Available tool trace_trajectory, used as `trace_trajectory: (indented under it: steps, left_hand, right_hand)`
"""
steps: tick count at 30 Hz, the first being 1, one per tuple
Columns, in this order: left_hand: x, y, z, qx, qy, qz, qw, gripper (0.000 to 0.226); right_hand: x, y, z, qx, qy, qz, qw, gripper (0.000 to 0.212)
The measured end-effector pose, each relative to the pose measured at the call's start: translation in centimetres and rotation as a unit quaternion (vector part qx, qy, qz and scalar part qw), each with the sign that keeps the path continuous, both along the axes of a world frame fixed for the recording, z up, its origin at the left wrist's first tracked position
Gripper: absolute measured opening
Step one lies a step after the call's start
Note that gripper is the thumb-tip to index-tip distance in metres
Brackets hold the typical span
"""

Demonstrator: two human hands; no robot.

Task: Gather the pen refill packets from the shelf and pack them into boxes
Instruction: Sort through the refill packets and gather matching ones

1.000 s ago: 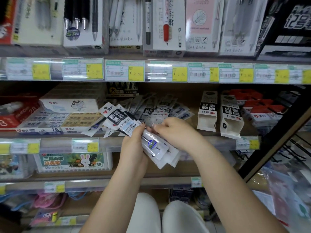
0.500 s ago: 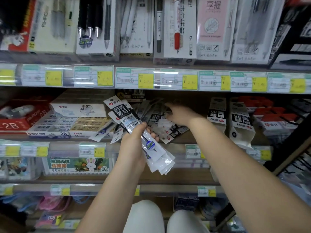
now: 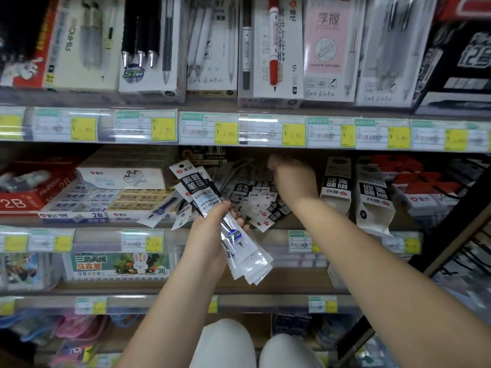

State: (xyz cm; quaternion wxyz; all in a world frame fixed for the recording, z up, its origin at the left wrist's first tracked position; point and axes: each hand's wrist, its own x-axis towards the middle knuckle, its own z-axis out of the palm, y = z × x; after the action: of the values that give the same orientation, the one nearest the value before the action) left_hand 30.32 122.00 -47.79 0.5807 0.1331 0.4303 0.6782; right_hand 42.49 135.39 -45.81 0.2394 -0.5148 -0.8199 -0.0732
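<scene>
While a bunch of pen refill packets point(image 3: 212, 208) is gripped tightly in the left hand point(image 3: 210, 235), more packets point(image 3: 261, 205) on the shelf point(image 3: 297, 221) are reached by the right hand point(image 3: 291, 179); its grip cannot be told. Two open boxes point(image 3: 336, 187) are stood nearby.

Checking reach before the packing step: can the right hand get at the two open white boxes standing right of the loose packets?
Probably yes. The right hand hovers over the loose packets, with the white boxes just beside it and nothing between them.
</scene>
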Motion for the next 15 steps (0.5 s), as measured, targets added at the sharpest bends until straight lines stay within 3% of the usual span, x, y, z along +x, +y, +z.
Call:
trace_trajectory:
  steps: [3, 5, 7, 9, 12, 14, 15]
  left_hand:
    - [-0.2, -0.3, -0.1, 0.001, 0.011, -0.011, 1.000, 0.016]
    - [-0.4, -0.6, -0.1, 0.011, 0.012, -0.025, 1.000, 0.012]
    - [-0.7, -0.8, -0.2, 0.019, 0.003, -0.038, 0.999, 0.012]
    - [-0.8, -1.2, -0.3, 0.030, -0.009, -0.054, 0.998, 0.014]
    - [-1.3, -1.1, -0.8, 0.047, -0.028, -0.072, 0.996, 0.012]
    - [-1.6, -1.3, -1.1, 0.056, -0.056, -0.088, 0.993, 0.010]
    - [-1.6, -1.5, -1.0, 0.057, -0.068, -0.106, 0.990, 0.009]
  right_hand:
    - [0.9, -1.0, 0.9, -0.030, 0.217, -0.043, 0.975, 0.021]
    - [1.4, -1.7, 1.2, -0.045, 0.398, -0.033, 0.916, 0.023]
    - [2.1, -2.5, 1.3, -0.075, 0.566, 0.006, 0.821, 0.034]
    - [2.8, -3.3, 1.4, -0.139, 0.701, 0.056, 0.697, 0.035]
    - [4.1, -3.9, 1.9, -0.219, 0.801, 0.107, 0.546, 0.038]
    - [4.8, -4.0, 1.8, -0.269, 0.822, 0.133, 0.483, 0.043]
    - [5.0, -4.0, 1.7, -0.296, 0.818, 0.143, 0.471, 0.048]
